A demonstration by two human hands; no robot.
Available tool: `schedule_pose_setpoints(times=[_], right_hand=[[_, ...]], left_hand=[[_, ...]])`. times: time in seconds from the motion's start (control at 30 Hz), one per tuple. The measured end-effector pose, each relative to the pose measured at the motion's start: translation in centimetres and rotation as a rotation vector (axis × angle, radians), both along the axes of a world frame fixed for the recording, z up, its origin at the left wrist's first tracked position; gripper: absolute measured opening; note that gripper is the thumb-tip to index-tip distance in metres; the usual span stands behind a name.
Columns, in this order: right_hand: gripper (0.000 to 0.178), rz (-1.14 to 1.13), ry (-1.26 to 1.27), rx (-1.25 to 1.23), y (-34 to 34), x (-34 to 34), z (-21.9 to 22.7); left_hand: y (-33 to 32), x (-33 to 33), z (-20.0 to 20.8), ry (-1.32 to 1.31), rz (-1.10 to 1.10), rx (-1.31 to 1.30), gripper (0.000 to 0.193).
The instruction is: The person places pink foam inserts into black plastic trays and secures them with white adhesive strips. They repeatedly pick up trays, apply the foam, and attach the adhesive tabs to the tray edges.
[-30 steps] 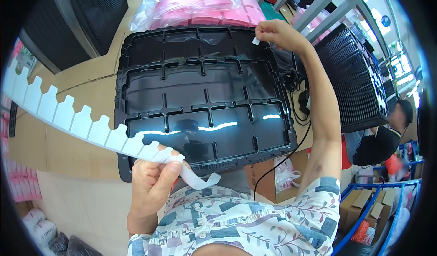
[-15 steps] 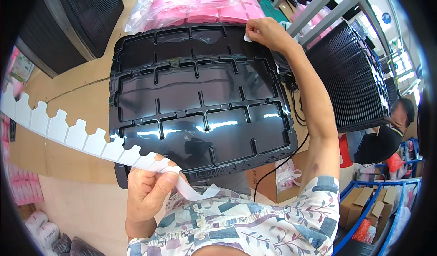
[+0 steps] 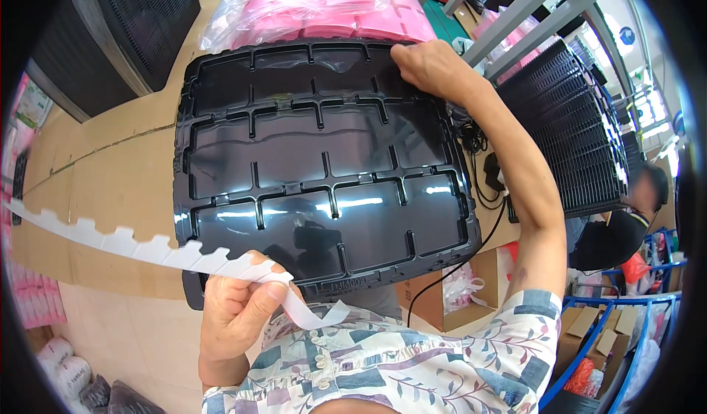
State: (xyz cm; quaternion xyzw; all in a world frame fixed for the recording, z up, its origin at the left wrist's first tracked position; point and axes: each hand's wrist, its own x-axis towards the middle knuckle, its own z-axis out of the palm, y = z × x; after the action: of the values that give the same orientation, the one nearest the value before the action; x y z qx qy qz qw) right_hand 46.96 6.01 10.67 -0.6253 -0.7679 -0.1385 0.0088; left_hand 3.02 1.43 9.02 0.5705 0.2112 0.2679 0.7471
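A large black plastic tray (image 3: 294, 141), shiny and moulded with several shallow compartments, lies in front of me. My left hand (image 3: 239, 307) pinches a strip of white labels (image 3: 136, 246) between thumb and fingers at the tray's near left corner. The strip runs out to the left over the table, and a short tail curls to the right below the thumb. My right hand (image 3: 434, 68) is at the tray's far right corner, its fingers curled and touching the tray there. Whatever lies under those fingertips is hidden.
Pink packs in clear plastic (image 3: 331, 9) sit behind the tray. Stacked black trays stand at the far left (image 3: 140, 23) and right (image 3: 560, 127). A black cable (image 3: 449, 270) hangs beside an open carton (image 3: 464, 303). A seated person (image 3: 611, 237) is at the right.
My right hand has turned flatter over the tray corner, and the small white piece seen at its fingertips is now out of sight. The label strip's far end has dropped and tilted.
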Motion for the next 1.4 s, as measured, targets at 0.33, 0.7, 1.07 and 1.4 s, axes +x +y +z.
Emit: schedule_pose_setpoints(times=[0.33,0.7,1.07,1.4], right_hand=[[0.018,-0.398,1.110,0.085,-1.5,1.4,-0.1],[0.016,-0.127,0.806,0.229,-3.2,0.6,-0.2],[0.021,-0.212,0.400,0.097,-2.0,-0.3,0.1],[0.020,-0.219,0.672,-0.038,-1.6,1.3,0.1]], left_hand=[[0.3,0.2,0.1,-0.053,-0.031,0.020,0.009],[0.2,0.2,-0.4,-0.060,0.014,0.066,0.016],[-0.1,0.1,-0.3,-0.049,0.045,0.061,0.017],[-0.4,0.4,-0.4,0.002,0.077,0.186,0.015]])
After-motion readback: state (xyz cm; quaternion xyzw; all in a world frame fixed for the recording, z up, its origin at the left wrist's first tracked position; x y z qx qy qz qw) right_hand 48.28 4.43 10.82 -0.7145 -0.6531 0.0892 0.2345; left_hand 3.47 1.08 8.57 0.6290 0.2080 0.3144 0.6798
